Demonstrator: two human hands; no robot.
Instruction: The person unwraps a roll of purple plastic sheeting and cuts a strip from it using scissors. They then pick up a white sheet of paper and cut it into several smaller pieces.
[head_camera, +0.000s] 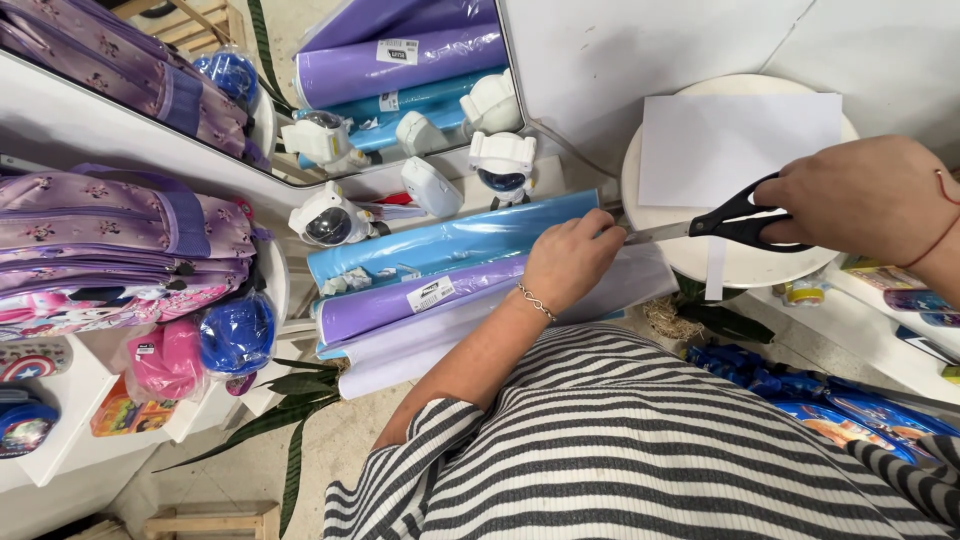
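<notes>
My right hand (868, 198) grips black-handled scissors (730, 222) whose blades point left over the edge of a round white table (762, 264). A white paper sheet (730, 145) lies on that table, and a narrow paper strip (715, 270) hangs below the scissors. My left hand (572, 258) rests on a pale lilac wrapping roll (632, 282), fingers curled near the blade tips. Beneath it lie a purple roll (400, 305) and a blue roll (450, 240).
Astronaut-shaped white toys (330, 218) stand by a mirror (300, 80). Purple backpacks (110, 235) and blue and pink cases (235, 335) crowd the white shelf at left. Colourful packages (830, 405) lie at lower right. A plant's leaves (290, 390) hang below.
</notes>
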